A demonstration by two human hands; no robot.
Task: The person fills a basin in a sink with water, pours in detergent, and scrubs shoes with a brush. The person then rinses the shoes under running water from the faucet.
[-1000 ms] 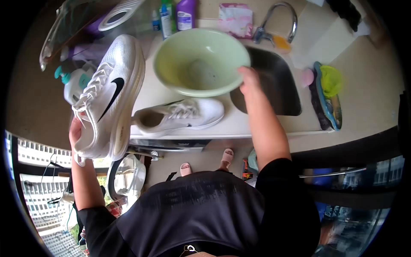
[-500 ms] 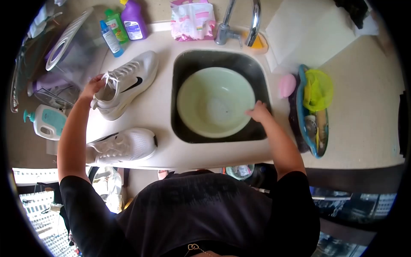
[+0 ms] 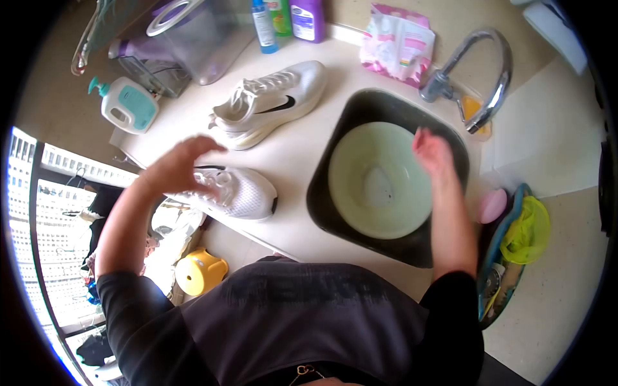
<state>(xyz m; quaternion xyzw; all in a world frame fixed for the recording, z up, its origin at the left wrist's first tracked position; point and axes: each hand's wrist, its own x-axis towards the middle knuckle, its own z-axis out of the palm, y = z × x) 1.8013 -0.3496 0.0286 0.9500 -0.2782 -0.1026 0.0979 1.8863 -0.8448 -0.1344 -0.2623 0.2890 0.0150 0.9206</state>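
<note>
On the counter left of the sink lie two white sneakers. The farther sneaker [image 3: 273, 103] shows a black swoosh on its side. My left hand [image 3: 187, 166] is open over the heel end of the nearer sneaker [image 3: 248, 196], thumb and fingers spread apart and partly covering it; whether it touches the shoe I cannot tell. A pale green basin [image 3: 351, 186] sits inside the dark sink [image 3: 322, 193], with a little whitish patch at its bottom. Above the basin's right side, my right hand [image 3: 432, 153] is raised, fingers loosely bent and holding nothing visible.
A curved faucet [image 3: 496, 77] stands behind the sink, beside a pink-and-white packet [image 3: 399, 48]. Several bottles line the back, including a purple bottle [image 3: 307, 22]. A white pump bottle [image 3: 129, 106] is far left. A pink soap [image 3: 493, 206] and yellow-green mesh [image 3: 528, 231] lie right.
My left hand has let go of the farther sneaker and moved to the nearer one. My right hand has left the basin's rim and risen. The view has turned and shifted left.
</note>
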